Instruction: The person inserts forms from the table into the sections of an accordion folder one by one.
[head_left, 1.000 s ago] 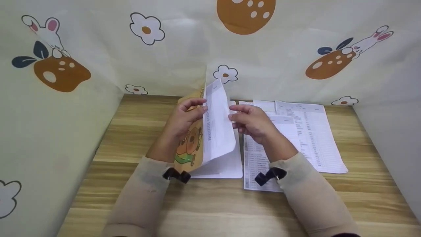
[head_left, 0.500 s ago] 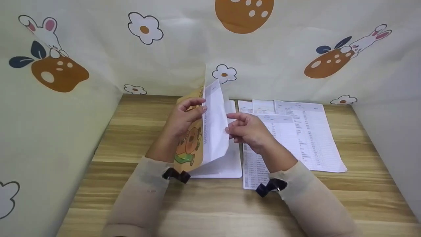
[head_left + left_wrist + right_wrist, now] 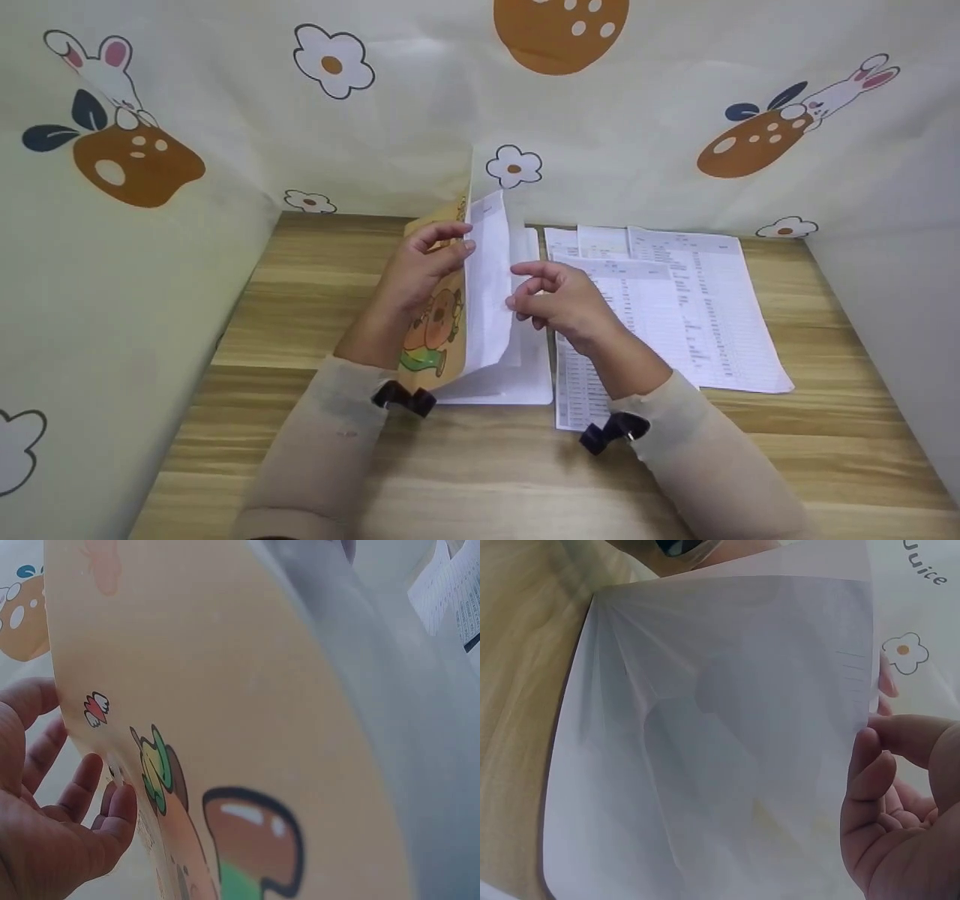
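A folder with a tan cartoon cover point(image 3: 439, 330) stands partly open on the table, its cover raised upright. My left hand point(image 3: 420, 270) holds the cover by its edge, thumb on the printed side; in the left wrist view my left fingers point(image 3: 79, 787) curl at that edge. Beside the cover a white printed sheet point(image 3: 487, 277) stands tilted, bowed along its free side. My right hand point(image 3: 559, 300) pinches that side between thumb and fingers. The right wrist view shows a creased translucent pocket point(image 3: 667, 787), with my right hand point(image 3: 900, 802) at its edge.
Several printed sheets point(image 3: 720, 315) lie overlapping on the wooden table point(image 3: 480, 465), right of the folder. The folder's white lower pages point(image 3: 525, 382) rest flat. A wall covering point(image 3: 420, 97) with oranges, rabbits and flowers surrounds the table at the back and sides.
My right hand has moved down and slightly left along the sheet's free side. The sheet has sunk a little and leans closer to the cover. My left hand stays put.
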Demonstrator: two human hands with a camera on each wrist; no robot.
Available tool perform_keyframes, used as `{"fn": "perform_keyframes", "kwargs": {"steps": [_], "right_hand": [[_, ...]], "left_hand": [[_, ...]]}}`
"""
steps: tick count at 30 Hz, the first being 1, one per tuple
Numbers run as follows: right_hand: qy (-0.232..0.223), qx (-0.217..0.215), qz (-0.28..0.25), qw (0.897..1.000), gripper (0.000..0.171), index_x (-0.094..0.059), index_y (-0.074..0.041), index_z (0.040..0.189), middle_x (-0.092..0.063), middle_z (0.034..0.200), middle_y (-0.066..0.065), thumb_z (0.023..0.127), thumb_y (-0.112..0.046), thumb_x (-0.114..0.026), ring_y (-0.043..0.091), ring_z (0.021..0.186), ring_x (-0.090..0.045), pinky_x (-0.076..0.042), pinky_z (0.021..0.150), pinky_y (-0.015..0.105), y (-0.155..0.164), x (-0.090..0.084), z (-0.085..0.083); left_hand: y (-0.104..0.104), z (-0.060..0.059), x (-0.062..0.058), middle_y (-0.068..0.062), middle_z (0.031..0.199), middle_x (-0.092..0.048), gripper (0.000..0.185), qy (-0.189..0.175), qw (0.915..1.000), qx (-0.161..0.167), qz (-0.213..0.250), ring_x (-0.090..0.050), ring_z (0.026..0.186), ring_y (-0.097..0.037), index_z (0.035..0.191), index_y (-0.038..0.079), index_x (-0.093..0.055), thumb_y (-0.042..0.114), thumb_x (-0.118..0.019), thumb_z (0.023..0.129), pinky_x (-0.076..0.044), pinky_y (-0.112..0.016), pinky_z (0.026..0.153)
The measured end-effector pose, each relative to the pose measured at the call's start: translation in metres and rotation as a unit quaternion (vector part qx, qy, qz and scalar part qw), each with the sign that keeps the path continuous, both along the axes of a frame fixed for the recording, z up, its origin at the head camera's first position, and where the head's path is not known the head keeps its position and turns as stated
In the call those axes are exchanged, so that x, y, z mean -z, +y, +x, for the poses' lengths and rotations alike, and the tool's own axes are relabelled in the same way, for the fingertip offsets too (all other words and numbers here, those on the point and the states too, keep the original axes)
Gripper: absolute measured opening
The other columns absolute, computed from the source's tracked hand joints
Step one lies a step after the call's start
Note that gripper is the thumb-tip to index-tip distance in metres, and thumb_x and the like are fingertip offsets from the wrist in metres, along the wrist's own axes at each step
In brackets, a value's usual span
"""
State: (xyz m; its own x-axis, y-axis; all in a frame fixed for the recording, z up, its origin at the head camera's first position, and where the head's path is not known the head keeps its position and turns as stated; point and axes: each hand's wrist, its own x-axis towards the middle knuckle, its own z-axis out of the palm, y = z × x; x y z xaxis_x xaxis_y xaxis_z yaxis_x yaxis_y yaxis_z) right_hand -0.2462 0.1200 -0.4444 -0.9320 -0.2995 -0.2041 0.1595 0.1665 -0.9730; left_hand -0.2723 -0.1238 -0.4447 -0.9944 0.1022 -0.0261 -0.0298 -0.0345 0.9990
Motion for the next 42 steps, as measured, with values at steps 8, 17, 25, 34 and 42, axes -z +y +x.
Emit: {"fn": "perform_keyframes", "kwargs": {"steps": [8, 17, 25, 34, 42], "right_hand": [[-0.018, 0.02, -0.037, 0.999, 0.05, -0.065, -0.009, 0.138, -0.072, 0.091, 0.0, 0.091, -0.005, -0.079, 0.014, 0.078, -0.074, -0.056, 0.063, 0.023, 0.011, -0.002, -0.001], [-0.017, 0.05, -0.048, 0.997, 0.047, -0.061, -0.007, 0.141, -0.071, 0.094, -0.002, 0.096, -0.005, -0.076, 0.013, 0.079, -0.073, -0.056, 0.064, 0.02, 0.056, 0.002, 0.001], [-0.013, 0.12, 0.006, 0.993, 0.043, -0.061, -0.012, 0.139, -0.069, 0.099, -0.005, 0.1, -0.019, -0.076, 0.012, 0.083, -0.074, -0.057, 0.069, 0.022, 0.121, 0.003, 0.008], [0.006, 0.148, 0.218, 0.964, 0.057, -0.056, -0.011, 0.151, -0.065, 0.12, 0.003, 0.101, -0.033, -0.074, 0.019, 0.101, -0.073, -0.061, 0.082, 0.027, 0.182, 0.003, 0.003], [-0.032, 0.101, 0.346, 0.932, 0.078, -0.047, -0.009, 0.159, -0.055, 0.152, 0.023, 0.097, -0.047, -0.075, 0.04, 0.127, -0.06, -0.055, 0.102, 0.048, 0.201, 0.015, -0.006]], "left_hand": [[0.001, 0.0, 0.002, -0.009, 0.129, -0.057, 0.032, 0.013, 0.9991, 0.001, 0.039, -0.066, 0.115, -0.036, 0.126, 0.01, -0.073, 0.019, -0.079, 0.095, -0.062, -0.03, 0.092], [0.002, 0.001, 0.001, -0.01, 0.132, -0.056, 0.029, 0.003, 0.999, 0.003, 0.044, -0.07, 0.115, -0.039, 0.124, 0.012, -0.074, 0.019, -0.078, 0.096, -0.062, -0.03, 0.093], [0.001, -0.001, 0.002, -0.008, 0.133, -0.057, 0.036, -0.002, 0.9994, 0.002, 0.035, -0.07, 0.112, -0.036, 0.129, 0.009, -0.071, 0.023, -0.078, 0.096, -0.063, -0.03, 0.092], [0.001, -0.003, 0.005, -0.005, 0.122, -0.058, 0.027, 0.001, 0.9965, 0.002, 0.083, -0.066, 0.105, -0.026, 0.122, 0.005, -0.07, 0.014, -0.073, 0.097, -0.061, -0.031, 0.091], [-0.003, -0.004, 0.007, -0.001, 0.106, -0.061, 0.016, 0.003, 0.9887, -0.005, 0.15, -0.063, 0.097, -0.018, 0.106, 0.016, -0.07, 0.003, -0.066, 0.099, -0.058, -0.028, 0.085]]}}
